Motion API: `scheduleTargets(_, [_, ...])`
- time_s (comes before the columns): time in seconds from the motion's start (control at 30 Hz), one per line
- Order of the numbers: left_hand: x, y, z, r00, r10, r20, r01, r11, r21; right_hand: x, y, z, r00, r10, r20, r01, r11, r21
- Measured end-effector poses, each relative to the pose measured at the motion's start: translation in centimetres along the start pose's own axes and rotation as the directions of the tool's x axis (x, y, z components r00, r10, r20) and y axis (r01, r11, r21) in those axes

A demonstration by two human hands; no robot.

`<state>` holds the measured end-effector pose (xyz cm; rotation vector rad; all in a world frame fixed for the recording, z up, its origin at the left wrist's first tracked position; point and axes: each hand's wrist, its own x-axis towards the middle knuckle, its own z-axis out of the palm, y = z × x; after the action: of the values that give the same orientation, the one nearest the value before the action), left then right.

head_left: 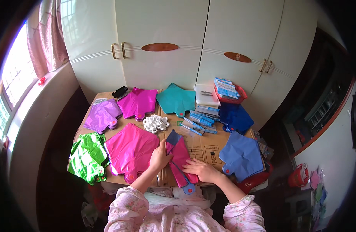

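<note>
A folded pink and grey-blue foil balloon (181, 154) lies as a narrow strip on the cardboard, its round blue tab toward me. My left hand (159, 157) rests along its left edge, with the index finger and thumb stretched out and the other fingers partly hidden. My right hand (203, 170) lies flat, fingers spread, over the strip's lower right side. To the left is a stack of flat pink foil balloons (132, 149). Farther right lie flat blue foil balloons (242, 154). White ribbon rolls (156, 123) sit in a pile beyond my left hand.
More flat foil balloons lie around the cardboard (209, 140): green (87, 156), purple (102, 115), magenta (137, 102), teal (176, 99) and dark blue (236, 117). Blue-and-white packets (201, 119) are piled near a red basket (240, 94). White cabinets (162, 27) stand behind.
</note>
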<state>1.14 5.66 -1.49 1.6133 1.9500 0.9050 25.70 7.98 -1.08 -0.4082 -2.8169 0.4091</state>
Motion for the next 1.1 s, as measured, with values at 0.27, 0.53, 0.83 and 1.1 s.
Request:
scheduleTargets(0.27, [0.1, -1.6, 1.0, 0.985, 0.120, -0.126, -0.126, 0.991, -0.041, 1.4, -4.1, 2.9, 0.937, 0.245, -0.248, -0.258, 0.966, -0.019])
scheduleTargets(0.53, [-0.2, 0.4, -0.7, 0.997, 0.073, 0.040, -0.071, 0.997, -0.040, 1.4, -3.9, 4.1, 0.939, 0.200, -0.278, -0.253, 0.953, -0.168])
scheduleTargets(0.83, [-0.9, 0.1, -0.2, 0.978, 0.132, 0.163, -0.172, 0.948, 0.267, 1.7, -4.6, 3.6, 0.930, 0.230, -0.287, -0.273, 0.955, -0.117])
scheduleTargets(1.1, [-3.0, -0.7, -0.4, 0.925, 0.364, 0.111, -0.379, 0.859, 0.345, 1.8, -4.8, 3.0, 0.917, 0.237, -0.322, -0.281, 0.955, -0.096])
